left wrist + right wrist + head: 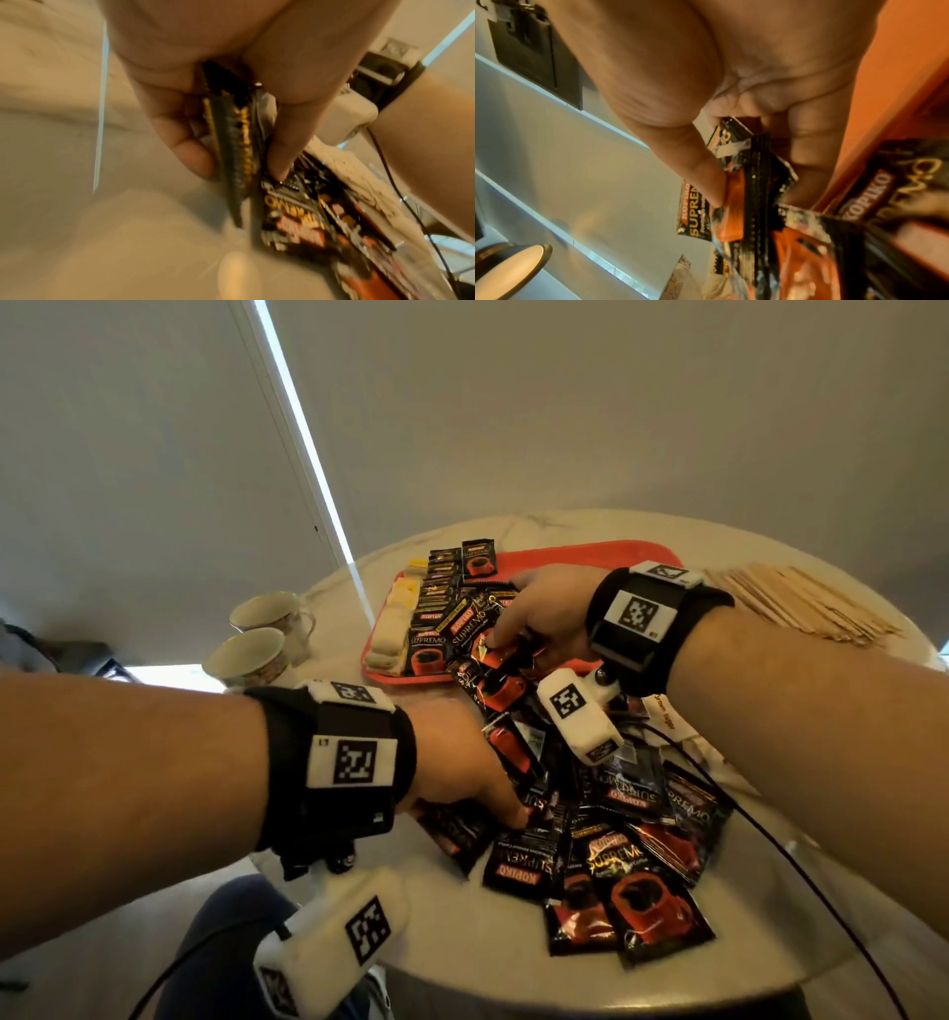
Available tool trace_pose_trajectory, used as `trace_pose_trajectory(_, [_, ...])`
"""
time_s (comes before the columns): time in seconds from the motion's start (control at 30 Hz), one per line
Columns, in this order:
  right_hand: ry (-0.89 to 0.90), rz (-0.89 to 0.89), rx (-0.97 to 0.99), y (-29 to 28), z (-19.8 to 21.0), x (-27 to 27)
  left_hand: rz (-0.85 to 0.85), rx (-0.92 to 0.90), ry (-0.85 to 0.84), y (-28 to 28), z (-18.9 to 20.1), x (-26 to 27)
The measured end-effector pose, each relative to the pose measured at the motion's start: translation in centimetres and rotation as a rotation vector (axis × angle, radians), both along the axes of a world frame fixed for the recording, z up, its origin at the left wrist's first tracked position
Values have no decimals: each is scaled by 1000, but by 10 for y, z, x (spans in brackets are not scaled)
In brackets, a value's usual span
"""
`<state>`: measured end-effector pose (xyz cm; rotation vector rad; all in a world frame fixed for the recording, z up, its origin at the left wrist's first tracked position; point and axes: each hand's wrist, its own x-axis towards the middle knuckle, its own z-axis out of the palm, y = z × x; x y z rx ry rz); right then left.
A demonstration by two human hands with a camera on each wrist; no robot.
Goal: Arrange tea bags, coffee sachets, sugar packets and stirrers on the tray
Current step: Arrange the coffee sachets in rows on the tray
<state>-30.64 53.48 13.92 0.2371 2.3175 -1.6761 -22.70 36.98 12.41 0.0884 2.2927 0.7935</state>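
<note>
Gathering coffee sachets from the loose pile for the red tray.

Pinching a small bunch of Kopiko coffee sachets edge-on between thumb and fingers of the right hand, just over the near edge of the red tray, probably to keep them squared for adding to the row of sachets already overlapping along the tray's left side beside the pale tea bags. Gripping a few more sachets upright in the left hand, thumb on one face and fingers on the other, right at the pile spread over the near part of the marble table, likely collecting a stack before carrying. Waiting untouched at far right: wooden stirrers. Standing left of the tray: two cups.
</note>
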Motion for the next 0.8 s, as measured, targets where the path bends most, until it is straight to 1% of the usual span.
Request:
trace_pose_trajectory(0.13, [5, -47, -81, 8, -5, -8, 23, 46, 63, -2, 4, -11])
trace_pose_trajectory(0.27, [-11, -66, -86, 5, -5, -16, -2, 1, 73, 5, -1, -8])
trace_pose_trajectory(0.33, [-7, -61, -92, 2, -3, -17, -39, -24, 123, 11, -4, -5])
trace_pose_trajectory(0.4, [0, -55, -126, 1, -3, -17, -55, -60, 151, 11, -4, -7])
trace_pose_trajectory(0.43, [-1, -50, -149, 2, -3, -17, -53, -51, 139, 9, -2, -10])
trace_pose_trajectory(0.53, [6, -47, -230, 7, -1, -17, -6, 31, 82, -9, 8, -23])
trace_pose_trajectory(0.67, [74, -86, -368, 18, 4, -21, 144, 184, 50, -43, 34, -42])
trace_pose_trajectory(0.73, [115, -108, -448, 22, 6, -26, 241, 279, 99, -56, 45, -53])
trace_pose_trajectory(0.8, [144, -110, -524, 23, 9, -29, 342, 389, 157, -61, 48, -68])
